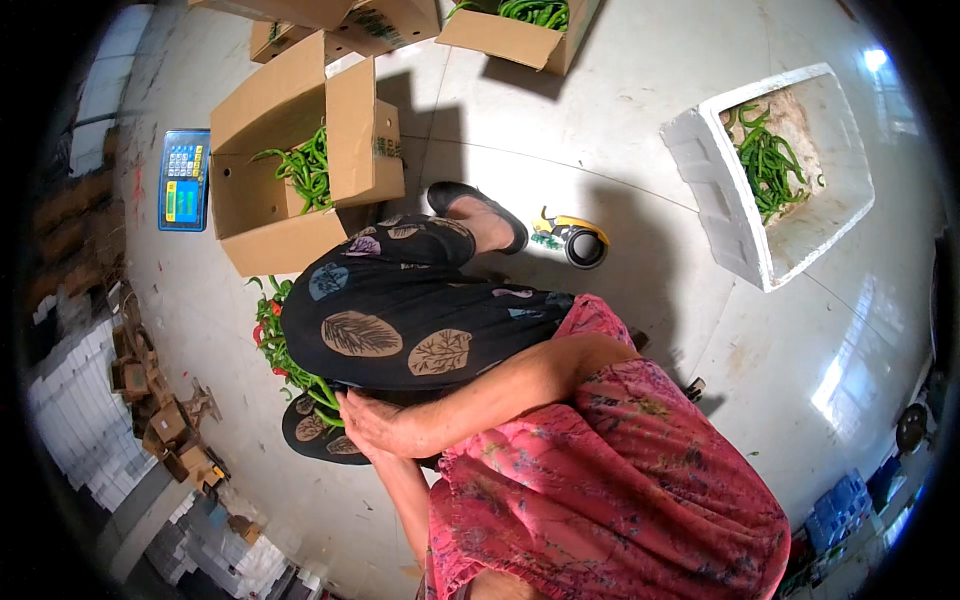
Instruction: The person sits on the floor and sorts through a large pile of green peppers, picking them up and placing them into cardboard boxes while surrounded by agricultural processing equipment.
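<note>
My right hand (367, 420) is closed around the ends of several long green peppers (322, 394), beside my bent knees. My left hand (367, 448) is just below and against it, mostly hidden by it, so its grip cannot be made out. A pile of green peppers with some red ones (274, 337) lies on the floor, partly covered by my patterned trouser leg. Past my knees, an open cardboard box (255, 244) holds green peppers (307, 172). A blue digital scale's panel (185, 202) is beside the box.
A white foam box (701, 187) with green peppers lies at the right. A yellow and black tape dispenser (585, 244) rests on the floor near my shoe (450, 196). Another cardboard box (502, 41) with peppers is at the top. Stacked boxes and clutter line the left edge.
</note>
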The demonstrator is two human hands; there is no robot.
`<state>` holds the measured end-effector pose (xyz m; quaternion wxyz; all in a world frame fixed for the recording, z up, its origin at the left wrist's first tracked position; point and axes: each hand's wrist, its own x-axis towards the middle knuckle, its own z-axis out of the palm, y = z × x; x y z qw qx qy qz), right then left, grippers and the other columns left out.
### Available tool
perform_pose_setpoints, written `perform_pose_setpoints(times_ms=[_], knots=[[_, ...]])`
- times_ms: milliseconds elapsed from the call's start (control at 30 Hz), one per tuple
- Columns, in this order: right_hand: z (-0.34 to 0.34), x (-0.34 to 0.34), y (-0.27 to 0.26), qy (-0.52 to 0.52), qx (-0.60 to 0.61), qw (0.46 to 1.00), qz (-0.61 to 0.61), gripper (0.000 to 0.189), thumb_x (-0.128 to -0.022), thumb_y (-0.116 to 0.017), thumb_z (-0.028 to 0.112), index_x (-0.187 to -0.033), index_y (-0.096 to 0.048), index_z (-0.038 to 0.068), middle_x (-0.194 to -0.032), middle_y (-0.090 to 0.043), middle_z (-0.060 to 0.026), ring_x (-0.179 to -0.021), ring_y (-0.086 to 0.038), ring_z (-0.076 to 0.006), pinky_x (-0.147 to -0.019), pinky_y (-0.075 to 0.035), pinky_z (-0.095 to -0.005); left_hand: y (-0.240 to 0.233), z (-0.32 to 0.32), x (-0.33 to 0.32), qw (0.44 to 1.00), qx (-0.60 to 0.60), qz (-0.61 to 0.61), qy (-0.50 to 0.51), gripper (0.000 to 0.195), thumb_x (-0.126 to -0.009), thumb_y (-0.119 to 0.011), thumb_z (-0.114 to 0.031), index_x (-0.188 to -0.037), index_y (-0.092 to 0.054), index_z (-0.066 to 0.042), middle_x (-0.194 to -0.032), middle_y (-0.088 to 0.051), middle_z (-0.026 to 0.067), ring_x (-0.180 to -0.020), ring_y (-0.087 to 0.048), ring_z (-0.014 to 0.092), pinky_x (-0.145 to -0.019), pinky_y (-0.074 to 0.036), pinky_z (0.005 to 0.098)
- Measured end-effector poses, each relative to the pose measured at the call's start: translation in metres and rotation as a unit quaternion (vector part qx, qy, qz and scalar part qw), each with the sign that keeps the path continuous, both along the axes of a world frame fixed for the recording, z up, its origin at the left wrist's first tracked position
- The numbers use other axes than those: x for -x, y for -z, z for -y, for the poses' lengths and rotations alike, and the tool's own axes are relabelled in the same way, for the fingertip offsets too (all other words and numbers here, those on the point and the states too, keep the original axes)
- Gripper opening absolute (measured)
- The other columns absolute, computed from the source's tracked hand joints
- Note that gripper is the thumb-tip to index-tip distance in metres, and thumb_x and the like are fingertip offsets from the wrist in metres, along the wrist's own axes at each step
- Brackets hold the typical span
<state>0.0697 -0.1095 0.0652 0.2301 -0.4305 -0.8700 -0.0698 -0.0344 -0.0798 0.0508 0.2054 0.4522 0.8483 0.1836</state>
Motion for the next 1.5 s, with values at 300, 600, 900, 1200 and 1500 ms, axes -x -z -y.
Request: perform_pose_setpoints(times_ms=[300,600,900,1200,1500], knots=[[0.012,-0.06,0.006,-0.114,-0.092,0.967,-0.21,0.033,-0.088,-0.047,0.022,-0.101,-0.067,-0.001,-0.104,-0.065,-0.0187,-0.104,-0.057,-0.0386,-0.103,-0.026,-0.0682,-0.003,-0.047,-0.023,0.708,0.021,0.7,-0.089,0.046,-0.1,-0.043,-0.033,-0.136,-0.052,-0.005,-0.135,-0.056,0.0093,-0.115,-0.055,0.029,-0.102,-0.04,0.0394],[0.027,-0.233,0.05,0.176,0.192,0.826,-0.501,0.017,-0.09,-0.059,0.015,-0.101,-0.065,0.003,-0.095,-0.064,-0.0124,-0.088,-0.062,-0.0301,-0.079,-0.051,-0.0424,0.06,-0.055,-0.054,0.768,0.048,0.627,-0.119,0.047,-0.1,-0.043,-0.033,-0.136,-0.052,-0.005,-0.135,-0.056,0.0094,-0.115,-0.055,0.029,-0.102,-0.041,0.0396],[0.051,-0.261,0.215,0.027,0.715,0.531,-0.453,0.052,-0.097,-0.048,0.031,-0.145,-0.042,0.012,-0.122,-0.063,-0.0212,-0.107,-0.062,-0.0371,-0.091,-0.048,-0.0405,0.086,-0.021,-0.054,0.803,0.097,0.566,-0.157,0.047,-0.1,-0.044,-0.033,-0.136,-0.052,-0.005,-0.134,-0.056,0.0096,-0.115,-0.056,0.029,-0.101,-0.042,0.0398],[0.049,-0.258,0.226,-0.1,0.545,0.72,-0.417,0.069,-0.09,-0.058,0.035,-0.15,-0.035,0.011,-0.12,-0.064,-0.0227,-0.105,-0.064,-0.0384,-0.09,-0.048,-0.0424,0.092,-0.006,-0.048,0.818,0.117,0.537,-0.17,0.047,-0.1,-0.044,-0.034,-0.136,-0.052,-0.005,-0.134,-0.056,0.0098,-0.114,-0.056,0.029,-0.1,-0.042,0.04],[0.071,-0.263,0.233,0.004,0.577,0.715,-0.395,0.054,-0.095,-0.049,0.018,-0.148,-0.041,0.012,-0.135,-0.056,-0.0195,-0.12,-0.057,-0.0348,-0.101,-0.044,-0.0398,0.102,-0.004,-0.044,0.824,0.148,0.524,-0.159,0.047,-0.1,-0.045,-0.034,-0.136,-0.052,-0.005,-0.134,-0.056,0.01,-0.114,-0.056,0.029,-0.1,-0.043,0.0402]])
